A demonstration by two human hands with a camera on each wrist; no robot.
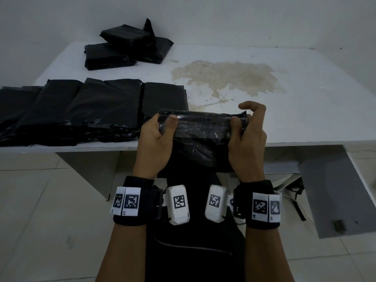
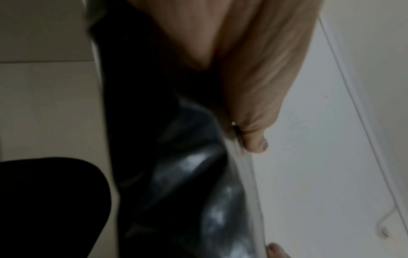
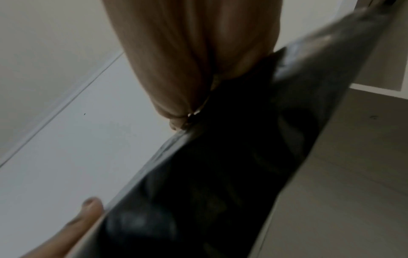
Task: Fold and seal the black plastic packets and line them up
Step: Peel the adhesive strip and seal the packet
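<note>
White tabletop, stained near its middle, carries a row of flat black packets along its left side and a pile of packets at the far edge. Over the near edge, the left hand and right hand each grip one end of a packet, thumbs pressing its folded top.

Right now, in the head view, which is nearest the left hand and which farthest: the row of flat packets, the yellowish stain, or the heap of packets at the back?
1. Row of flat packets, beside the left hand.
2. Yellowish stain, mid-table, rightward.
3. Heap of packets, at the back edge.
</note>
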